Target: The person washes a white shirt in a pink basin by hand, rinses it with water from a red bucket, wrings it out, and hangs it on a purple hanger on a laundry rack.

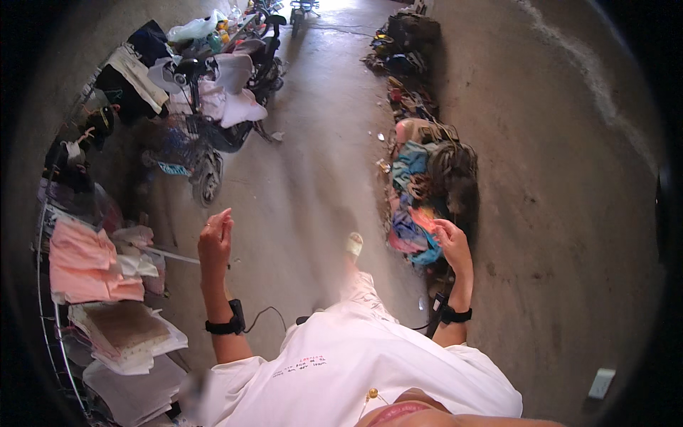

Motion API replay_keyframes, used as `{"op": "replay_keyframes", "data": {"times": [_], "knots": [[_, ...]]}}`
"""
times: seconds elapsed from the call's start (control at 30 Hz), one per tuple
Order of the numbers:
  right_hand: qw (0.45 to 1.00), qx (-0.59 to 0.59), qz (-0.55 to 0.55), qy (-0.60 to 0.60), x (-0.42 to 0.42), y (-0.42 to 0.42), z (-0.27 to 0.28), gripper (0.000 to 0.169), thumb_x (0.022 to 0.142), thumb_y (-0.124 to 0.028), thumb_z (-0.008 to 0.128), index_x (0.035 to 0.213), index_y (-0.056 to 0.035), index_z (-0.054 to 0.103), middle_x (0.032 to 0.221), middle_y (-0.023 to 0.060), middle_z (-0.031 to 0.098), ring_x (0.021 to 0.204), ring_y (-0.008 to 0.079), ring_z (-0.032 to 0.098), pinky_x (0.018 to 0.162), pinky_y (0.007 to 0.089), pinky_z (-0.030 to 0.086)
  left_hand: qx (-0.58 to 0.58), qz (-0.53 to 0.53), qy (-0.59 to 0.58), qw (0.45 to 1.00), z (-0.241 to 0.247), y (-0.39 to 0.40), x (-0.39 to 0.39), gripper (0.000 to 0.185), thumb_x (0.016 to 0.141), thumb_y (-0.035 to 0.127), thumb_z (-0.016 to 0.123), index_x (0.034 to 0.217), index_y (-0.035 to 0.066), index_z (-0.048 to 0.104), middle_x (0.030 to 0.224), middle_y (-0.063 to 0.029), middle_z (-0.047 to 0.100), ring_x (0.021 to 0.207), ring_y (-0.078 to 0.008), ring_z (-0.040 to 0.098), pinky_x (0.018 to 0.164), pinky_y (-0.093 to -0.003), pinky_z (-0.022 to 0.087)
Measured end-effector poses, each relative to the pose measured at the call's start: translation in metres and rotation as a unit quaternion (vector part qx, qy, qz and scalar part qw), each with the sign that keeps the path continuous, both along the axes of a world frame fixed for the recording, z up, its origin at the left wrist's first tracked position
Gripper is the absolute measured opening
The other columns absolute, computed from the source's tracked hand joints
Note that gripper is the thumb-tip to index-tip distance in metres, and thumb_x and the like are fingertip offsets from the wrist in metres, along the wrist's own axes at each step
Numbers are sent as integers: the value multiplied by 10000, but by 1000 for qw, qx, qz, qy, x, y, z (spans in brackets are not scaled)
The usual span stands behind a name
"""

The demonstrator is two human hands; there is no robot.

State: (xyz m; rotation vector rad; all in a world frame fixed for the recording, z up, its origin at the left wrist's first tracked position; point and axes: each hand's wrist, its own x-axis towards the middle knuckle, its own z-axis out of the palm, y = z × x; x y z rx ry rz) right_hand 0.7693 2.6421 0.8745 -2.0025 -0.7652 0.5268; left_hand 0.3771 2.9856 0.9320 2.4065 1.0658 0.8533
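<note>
My left hand (215, 235) is raised at the left with loosely bent fingers and a ring; nothing shows in it. Below and to its left, a coral-pink cloth (85, 261) hangs on a metal rack. My right hand (452, 241) is held up at the right, its fingers slightly curled and apart. Behind its fingertips in the picture lies a coral cloth (424, 219) on a heap of blue, teal and pink fabric (406, 227). The hand seems to hold nothing. Each forearm wears a black strap with a small device. One foot in a pale shoe (354, 244) is stretched forward.
An electric scooter (208, 173) with a pale padded cover (235, 101) is parked ahead left. Bags and cloth bundles (451, 165) line the right wall. Folded sheets (125, 333) lie low on the left. Another two-wheeler (301, 9) stands at the bright far end of the concrete passage (304, 176).
</note>
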Motion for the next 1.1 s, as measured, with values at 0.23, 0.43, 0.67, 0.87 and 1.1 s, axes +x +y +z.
{"op": "replay_keyframes", "data": {"times": [0.23,0.43,0.67,0.87,1.1], "knots": [[999,48,3,11,134,152,14,260,934,-154,535,1116,20,599,868,91,684,731,114,616,667,261,489,-42,48,-12,998,20,104,105,213,907,83,574,1109,27,615,967,-141,646,858,-262,643,723,-347,507],[998,52,38,-1,223,256,34,270,955,-175,513,1129,15,597,864,87,679,778,135,648,678,253,498,-16,68,18,997,31,180,187,218,914,99,574,1117,27,612,973,-128,639,860,-251,642,730,-334,507],[998,11,38,39,314,344,0,282,970,-201,504,1161,-8,581,921,44,655,775,85,596,673,220,478,-45,88,28,995,10,286,265,209,909,103,581,1105,42,618,979,-124,634,831,-235,638,732,-327,503],[999,-27,-11,15,405,434,12,267,963,-178,505,1142,2,589,906,55,663,756,119,616,674,254,490,-35,37,-5,999,-14,423,374,209,892,90,597,1093,39,619,958,-126,638,838,-262,637,729,-337,503],[998,12,-60,6,489,549,45,273,951,-169,533,1145,12,596,880,53,662,734,106,616,641,246,480,27,-54,-3,998,17,571,530,226,869,55,595,1094,44,614,941,-147,634,851,-320,623,725,-385,491]]}}
